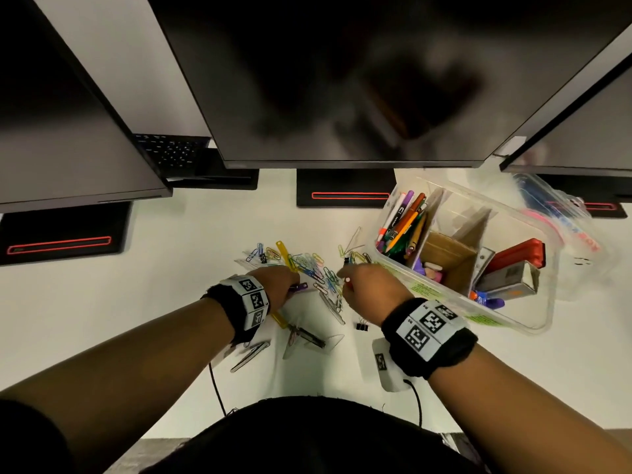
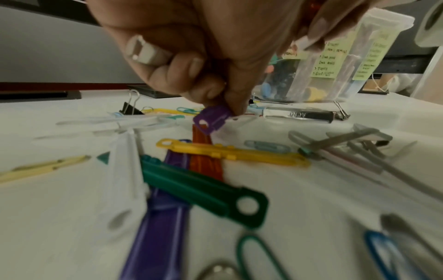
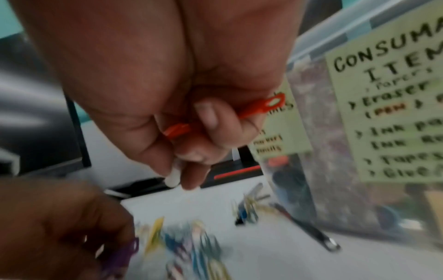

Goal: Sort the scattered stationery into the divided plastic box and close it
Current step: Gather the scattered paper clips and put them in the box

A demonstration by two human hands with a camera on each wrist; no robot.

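Pens (image 1: 403, 224), erasers (image 1: 432, 270) and a stapler (image 1: 516, 256) are kept in separate parts of the open plastic box (image 1: 533, 323). Paper clips (image 1: 309, 265) are scattered on the table (image 1: 171, 268) beside it. A purple clip (image 2: 212, 119) is pinched by the left hand (image 2: 191, 47); an orange clip (image 3: 261, 109) is held in the curled right hand (image 3: 167, 85).

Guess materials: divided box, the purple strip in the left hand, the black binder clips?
Divided box: clear, glossy plastic by the look; contents show through its walls.
Purple strip, pinched by the left hand: opaque moulded plastic, satin, with a punched hole.
Black binder clip: probably painted sheet metal, with shiny wire handles.
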